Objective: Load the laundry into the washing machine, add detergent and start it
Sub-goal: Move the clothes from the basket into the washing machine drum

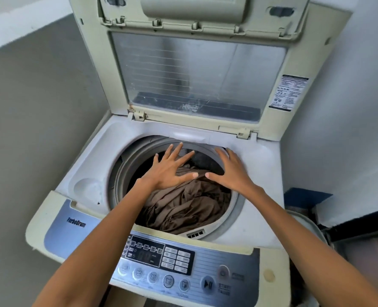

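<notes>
So the loading looks largely done: brown laundry (183, 207) lies heaped in the drum of the washing machine (256, 196), whose lid (197, 72) stands open, while detergent (none in sight) and the start button (208, 284) on the front panel remain. Both hands are spread flat and grip nothing, the left hand (170, 171) and right hand (230, 171) hovering side by side just above the cloth's far part

Bright, even daylight with soft shadows fills the wide-angle view, whose edges bow outward, while the left hand (170, 168) and right hand (232, 168) smear with motion blur, and past their fingertips the lid window (197, 74) shows hazy glare.
</notes>
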`<action>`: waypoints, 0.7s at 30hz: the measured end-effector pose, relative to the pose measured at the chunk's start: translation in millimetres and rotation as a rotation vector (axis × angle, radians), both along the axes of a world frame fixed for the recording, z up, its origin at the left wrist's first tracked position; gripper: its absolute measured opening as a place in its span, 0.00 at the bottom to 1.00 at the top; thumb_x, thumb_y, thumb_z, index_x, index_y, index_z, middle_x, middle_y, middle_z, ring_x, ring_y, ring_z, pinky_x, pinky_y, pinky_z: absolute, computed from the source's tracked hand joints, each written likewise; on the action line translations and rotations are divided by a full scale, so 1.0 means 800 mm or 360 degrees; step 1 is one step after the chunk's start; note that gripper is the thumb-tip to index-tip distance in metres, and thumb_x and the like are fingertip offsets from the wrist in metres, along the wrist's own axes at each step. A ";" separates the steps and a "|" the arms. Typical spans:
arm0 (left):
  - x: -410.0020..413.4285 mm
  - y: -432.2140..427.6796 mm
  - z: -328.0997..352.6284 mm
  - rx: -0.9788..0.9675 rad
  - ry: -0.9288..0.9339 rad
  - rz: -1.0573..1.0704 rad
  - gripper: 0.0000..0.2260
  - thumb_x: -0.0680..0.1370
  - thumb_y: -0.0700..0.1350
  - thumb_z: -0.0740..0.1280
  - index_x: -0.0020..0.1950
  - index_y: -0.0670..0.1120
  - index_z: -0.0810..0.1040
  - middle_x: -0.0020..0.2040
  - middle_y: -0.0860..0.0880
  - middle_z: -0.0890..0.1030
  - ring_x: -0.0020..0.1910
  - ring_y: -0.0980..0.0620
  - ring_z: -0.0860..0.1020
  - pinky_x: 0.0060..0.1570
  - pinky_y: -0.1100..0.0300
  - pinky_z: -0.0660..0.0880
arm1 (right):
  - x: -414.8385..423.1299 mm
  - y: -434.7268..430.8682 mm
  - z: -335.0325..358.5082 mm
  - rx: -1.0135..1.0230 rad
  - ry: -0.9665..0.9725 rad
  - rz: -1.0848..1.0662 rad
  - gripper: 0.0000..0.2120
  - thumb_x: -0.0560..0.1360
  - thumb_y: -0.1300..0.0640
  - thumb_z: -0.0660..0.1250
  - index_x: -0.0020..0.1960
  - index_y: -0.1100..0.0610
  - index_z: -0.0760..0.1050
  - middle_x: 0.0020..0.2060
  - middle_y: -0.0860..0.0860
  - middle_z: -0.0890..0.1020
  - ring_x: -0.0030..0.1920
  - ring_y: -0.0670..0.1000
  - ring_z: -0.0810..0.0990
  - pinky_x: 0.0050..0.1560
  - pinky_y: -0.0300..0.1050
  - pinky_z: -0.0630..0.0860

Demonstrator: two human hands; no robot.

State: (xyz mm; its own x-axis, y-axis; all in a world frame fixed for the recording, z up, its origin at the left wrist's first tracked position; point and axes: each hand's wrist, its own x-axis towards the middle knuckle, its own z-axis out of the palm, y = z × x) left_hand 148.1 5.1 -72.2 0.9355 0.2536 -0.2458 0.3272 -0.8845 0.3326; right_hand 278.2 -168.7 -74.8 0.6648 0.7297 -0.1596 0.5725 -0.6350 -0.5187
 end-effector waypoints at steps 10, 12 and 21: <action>0.079 -0.145 0.051 0.0021 -0.0409 -0.0218 0.36 0.71 0.73 0.49 0.75 0.62 0.45 0.77 0.54 0.39 0.76 0.51 0.39 0.71 0.39 0.44 | 0.032 -0.146 0.045 0.0352 -0.0105 -0.0139 0.37 0.72 0.39 0.64 0.75 0.45 0.50 0.76 0.51 0.49 0.75 0.54 0.45 0.71 0.57 0.54; 0.100 -0.181 0.054 0.0038 -0.0439 -0.0278 0.36 0.72 0.71 0.53 0.75 0.61 0.45 0.76 0.54 0.38 0.76 0.51 0.39 0.72 0.40 0.44 | 0.048 -0.189 0.039 0.0331 -0.0065 -0.0190 0.37 0.73 0.39 0.64 0.75 0.43 0.49 0.76 0.51 0.48 0.75 0.54 0.44 0.71 0.57 0.52; 0.190 -0.353 0.015 0.0074 -0.0324 -0.0454 0.39 0.68 0.74 0.49 0.76 0.60 0.44 0.77 0.50 0.40 0.76 0.48 0.41 0.72 0.40 0.49 | 0.112 -0.370 -0.027 0.0146 0.0100 -0.0328 0.37 0.72 0.39 0.63 0.75 0.46 0.49 0.76 0.55 0.49 0.75 0.56 0.46 0.71 0.61 0.56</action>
State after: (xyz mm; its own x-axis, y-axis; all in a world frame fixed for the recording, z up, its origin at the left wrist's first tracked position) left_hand 300.2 -276.9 -60.1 0.9990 -0.0184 -0.0411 -0.0041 -0.9464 0.3231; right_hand 367.5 -464.3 -96.6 0.7923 0.5927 -0.1449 0.4000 -0.6839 -0.6102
